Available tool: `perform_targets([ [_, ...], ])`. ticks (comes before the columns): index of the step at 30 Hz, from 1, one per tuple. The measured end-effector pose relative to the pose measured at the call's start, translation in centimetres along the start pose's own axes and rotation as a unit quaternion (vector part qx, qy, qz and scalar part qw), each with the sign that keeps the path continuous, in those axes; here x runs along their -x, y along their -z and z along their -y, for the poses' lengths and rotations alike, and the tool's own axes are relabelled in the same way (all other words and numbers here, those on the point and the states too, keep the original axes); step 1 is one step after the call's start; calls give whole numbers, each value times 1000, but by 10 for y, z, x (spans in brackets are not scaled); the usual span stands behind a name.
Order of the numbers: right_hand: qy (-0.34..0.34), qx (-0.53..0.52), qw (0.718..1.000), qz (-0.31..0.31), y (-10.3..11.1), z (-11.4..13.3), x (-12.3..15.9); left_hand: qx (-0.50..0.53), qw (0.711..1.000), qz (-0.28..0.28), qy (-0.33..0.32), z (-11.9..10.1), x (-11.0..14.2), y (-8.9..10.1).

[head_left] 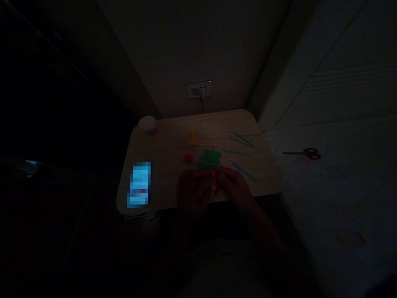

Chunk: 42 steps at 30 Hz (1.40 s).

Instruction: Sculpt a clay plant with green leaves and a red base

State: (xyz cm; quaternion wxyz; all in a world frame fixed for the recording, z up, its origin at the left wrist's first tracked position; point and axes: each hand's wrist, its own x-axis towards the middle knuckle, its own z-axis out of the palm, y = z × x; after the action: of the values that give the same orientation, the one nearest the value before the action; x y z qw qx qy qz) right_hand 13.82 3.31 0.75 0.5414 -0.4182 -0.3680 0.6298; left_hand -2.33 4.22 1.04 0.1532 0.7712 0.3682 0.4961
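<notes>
At the table's (173,136) near edge, both hands (214,188) pinch one small pink piece (214,182).

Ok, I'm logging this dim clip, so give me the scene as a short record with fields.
light: very dim
surface: small wooden table in a wall corner
left hand: meets the right over a small pink piece
right hand: pinching the same piece
near hands: green shape, red bit, orange bit, teal strips
off table: scissors to the right
wall: socket
</notes>
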Motion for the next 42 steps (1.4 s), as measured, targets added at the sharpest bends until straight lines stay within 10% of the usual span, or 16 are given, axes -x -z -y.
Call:
perform_targets([
  [42, 50, 85, 994, -42, -7, 3, 9, 217, 964, 134, 71, 18, 6, -5],
])
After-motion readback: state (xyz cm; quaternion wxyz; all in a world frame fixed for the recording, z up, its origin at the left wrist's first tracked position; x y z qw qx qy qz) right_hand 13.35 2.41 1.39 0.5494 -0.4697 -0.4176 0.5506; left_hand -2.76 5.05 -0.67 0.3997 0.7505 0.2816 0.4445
